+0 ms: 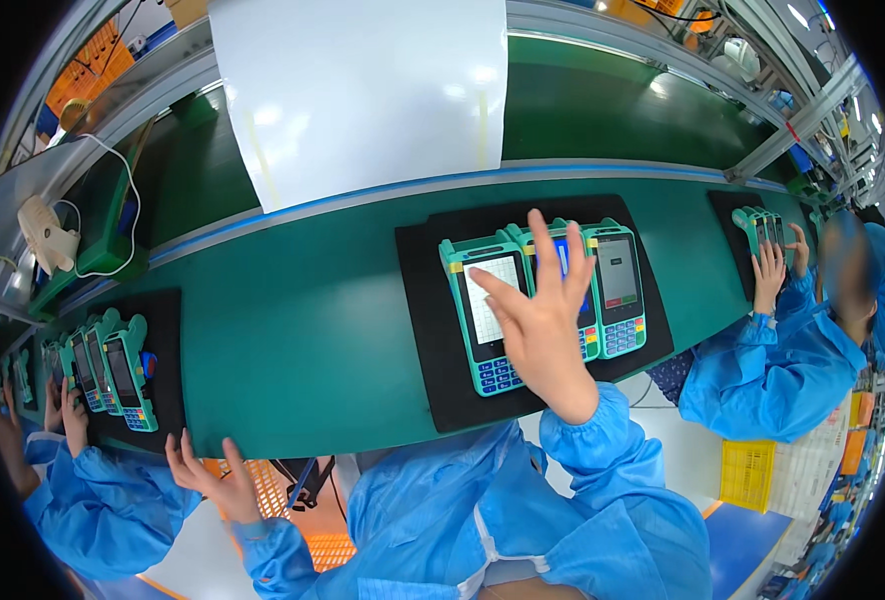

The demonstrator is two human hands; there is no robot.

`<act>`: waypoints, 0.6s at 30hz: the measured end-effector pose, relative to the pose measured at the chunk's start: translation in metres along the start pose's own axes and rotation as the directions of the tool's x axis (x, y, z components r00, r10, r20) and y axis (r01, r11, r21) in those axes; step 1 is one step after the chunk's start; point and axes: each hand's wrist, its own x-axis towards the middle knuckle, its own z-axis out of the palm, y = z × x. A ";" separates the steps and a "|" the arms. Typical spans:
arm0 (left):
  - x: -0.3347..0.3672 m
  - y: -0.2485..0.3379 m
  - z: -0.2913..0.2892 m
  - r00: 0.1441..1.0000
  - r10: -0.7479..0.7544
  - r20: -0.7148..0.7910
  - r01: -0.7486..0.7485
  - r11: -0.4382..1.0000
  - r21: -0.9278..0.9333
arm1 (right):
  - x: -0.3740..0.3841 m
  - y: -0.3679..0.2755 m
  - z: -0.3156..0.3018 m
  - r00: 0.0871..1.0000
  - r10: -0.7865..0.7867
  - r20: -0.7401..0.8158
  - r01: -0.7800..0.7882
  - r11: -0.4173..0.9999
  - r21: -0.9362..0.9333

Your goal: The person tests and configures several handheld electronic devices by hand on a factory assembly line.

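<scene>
Three green-framed card payment terminals lie side by side on a black mat (418, 330) before me. My right hand (543, 325) is spread over them, fingers apart. Its index fingertip is at the screen of the left terminal (493, 310), which shows a white grid; whether it touches I cannot tell. The hand partly hides the middle terminal (588, 325), whose screen is blue. In full view is the right terminal (620, 280), with a grey screen and small red and green areas. My left hand (218, 480) is open at the bench's near edge and holds nothing.
The green bench top (293, 320) runs across. A white sheet (363, 90) hangs at the back. Co-workers on both sides handle more terminals (128, 375) on black mats. A corded white device (48, 235) stands far left; a yellow crate (748, 475) sits on the floor at right.
</scene>
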 end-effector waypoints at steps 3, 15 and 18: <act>0.008 -0.054 -0.007 0.993 -0.102 -0.068 0.105 0.993 0.056 | 0.005 -0.005 0.007 0.999 0.041 0.010 -0.041 0.999 -0.005; 0.067 -0.111 -0.018 0.782 0.567 0.259 -0.623 0.696 0.357 | -0.027 0.014 -0.015 0.985 0.173 0.013 -0.170 0.978 -0.121; 0.082 -0.083 -0.005 0.680 0.673 0.292 -0.733 0.625 0.268 | -0.049 0.006 -0.025 0.978 0.199 0.069 -0.192 0.976 -0.104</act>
